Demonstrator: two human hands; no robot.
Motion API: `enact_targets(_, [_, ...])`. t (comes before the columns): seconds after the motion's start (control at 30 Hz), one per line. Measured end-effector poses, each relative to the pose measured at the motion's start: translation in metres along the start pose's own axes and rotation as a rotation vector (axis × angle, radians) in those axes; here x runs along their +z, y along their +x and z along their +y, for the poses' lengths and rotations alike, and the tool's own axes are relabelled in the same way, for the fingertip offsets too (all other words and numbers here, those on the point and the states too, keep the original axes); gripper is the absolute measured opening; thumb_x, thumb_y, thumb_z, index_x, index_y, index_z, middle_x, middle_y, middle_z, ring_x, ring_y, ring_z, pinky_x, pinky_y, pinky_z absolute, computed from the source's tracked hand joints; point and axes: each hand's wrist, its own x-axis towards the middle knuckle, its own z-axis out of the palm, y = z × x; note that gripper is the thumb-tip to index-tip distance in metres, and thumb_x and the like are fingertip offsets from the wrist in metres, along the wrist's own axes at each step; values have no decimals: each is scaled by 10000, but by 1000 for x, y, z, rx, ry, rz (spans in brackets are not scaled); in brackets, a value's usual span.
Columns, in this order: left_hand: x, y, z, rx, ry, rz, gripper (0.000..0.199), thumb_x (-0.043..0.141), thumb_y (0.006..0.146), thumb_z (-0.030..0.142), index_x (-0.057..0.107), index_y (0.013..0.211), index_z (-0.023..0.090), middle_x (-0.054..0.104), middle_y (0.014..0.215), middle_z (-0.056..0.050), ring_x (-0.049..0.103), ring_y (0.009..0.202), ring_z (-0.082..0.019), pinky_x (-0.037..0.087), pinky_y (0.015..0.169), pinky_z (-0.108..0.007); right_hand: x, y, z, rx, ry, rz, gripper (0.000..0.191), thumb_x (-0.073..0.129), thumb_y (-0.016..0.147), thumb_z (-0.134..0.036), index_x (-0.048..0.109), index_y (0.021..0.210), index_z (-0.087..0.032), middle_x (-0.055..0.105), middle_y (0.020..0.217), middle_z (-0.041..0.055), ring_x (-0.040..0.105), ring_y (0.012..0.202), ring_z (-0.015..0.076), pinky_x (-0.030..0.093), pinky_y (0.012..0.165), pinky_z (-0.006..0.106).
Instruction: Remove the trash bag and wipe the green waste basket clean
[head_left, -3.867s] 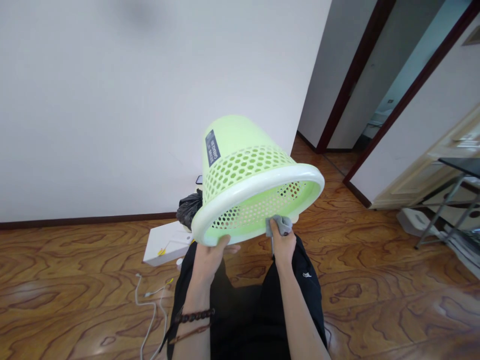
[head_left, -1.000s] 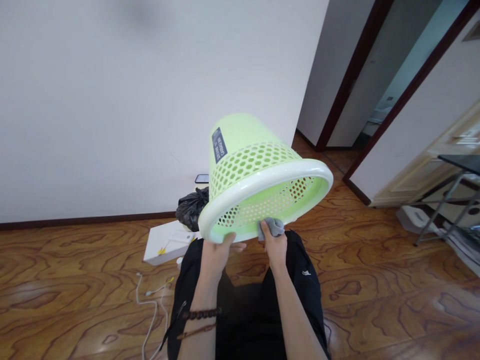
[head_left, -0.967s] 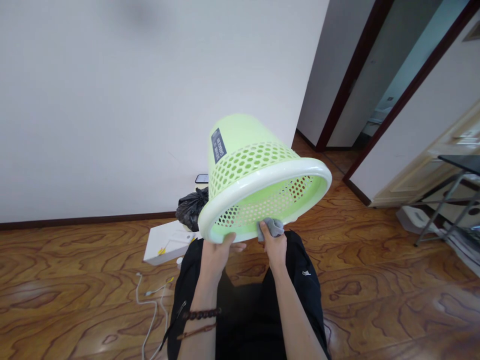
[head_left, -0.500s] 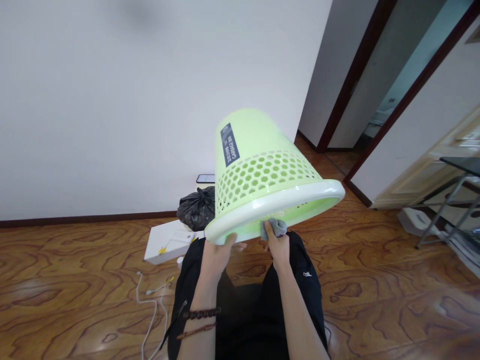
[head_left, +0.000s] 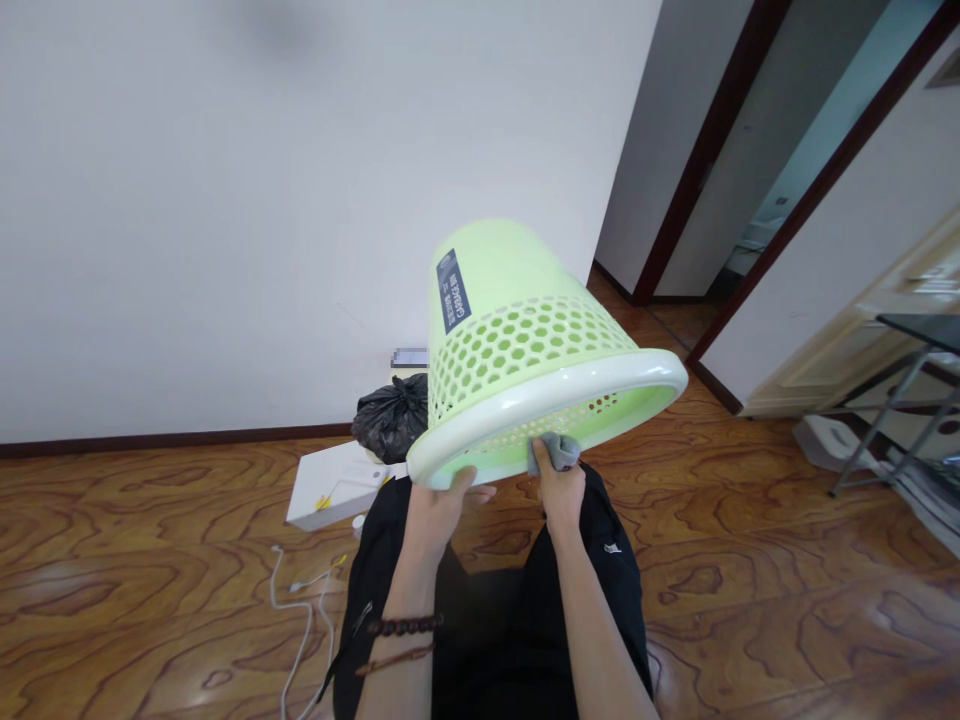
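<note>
A light green garbage bin [head_left: 510, 270] with a honeycomb band and a pale rim is held up over my lap, tilted with its mouth toward me and downward. My left hand [head_left: 444, 505] grips the rim at its lower left, thumb on the rim's inner side and fingers underneath. A grey cloth [head_left: 556, 452] is bunched in my right hand [head_left: 561, 490], pressed against the near part of the rim. A dark label is on the bin's left side.
On the floor at left are a white box [head_left: 322, 490], a black plastic bag [head_left: 394, 415] and white cables [head_left: 304, 605]. A phone [head_left: 409, 357] lies behind the bag. A metal-legged stand [head_left: 892, 400] is at right, beside a white container [head_left: 832, 440].
The bin has tilted slightly, showing more of its inside. My right hand has moved a little to the right and up along the rim with the cloth.
</note>
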Motion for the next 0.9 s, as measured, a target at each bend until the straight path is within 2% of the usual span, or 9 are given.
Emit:
enact_targets(0.1, [-1,1,-1,7,-4,-15,647,736,601,329,514,1147,61,678,716,-89,668,580,-267,580,545,-392,20,-14,5,-7,-5,-81,535,637,632,-593,704,852,-110,689,678,93,654,759,266,466,596,278])
enact_targets(0.2, [-3,1,-1,23,-9,-11,661,743,592,339,516,1147,61,686,768,-102,669,590,-266,578,531,-381,24,-13,7,-19,35,-88,557,634,638,-595,692,888,-101,703,781,106,650,800,269,472,638,286])
enact_targets(0.33, [0,0,-1,20,-3,-3,678,748,583,345,517,1143,41,680,742,-100,664,572,-255,579,517,-366,7,6,9,-38,33,103,592,643,637,-590,670,945,-85,697,898,125,634,865,274,475,710,311])
enact_targets(0.4, [3,0,-3,10,-11,-8,685,746,585,336,506,1152,38,674,703,-88,662,559,-255,580,518,-370,5,8,12,-46,12,151,606,642,638,-588,664,969,-82,692,924,131,626,896,281,470,743,323])
enact_targets(0.57, [3,0,-5,20,-1,-26,612,728,595,339,531,1111,76,670,672,-61,658,540,-260,577,514,-395,24,-17,12,-36,59,-19,624,648,641,-566,634,1053,-97,683,978,117,618,949,267,465,773,298])
enact_targets(0.63, [0,-1,-2,20,19,-22,580,730,595,338,548,1079,75,670,673,-62,661,555,-265,577,517,-392,26,-19,9,-17,84,-29,634,664,625,-555,634,1054,-89,684,975,120,618,945,264,468,770,294])
enact_targets(0.8, [2,-2,-2,4,-9,10,633,742,589,317,516,1118,53,675,687,-80,665,566,-268,577,526,-381,11,-6,1,30,90,69,612,680,600,-542,666,995,-75,698,828,100,628,878,266,473,713,291])
enact_targets(0.9, [7,0,-7,-11,-34,1,688,746,580,315,492,1174,80,683,726,-80,662,552,-266,576,521,-407,15,-14,-2,45,96,-4,573,660,623,-544,679,969,-88,688,732,72,635,837,250,473,680,280])
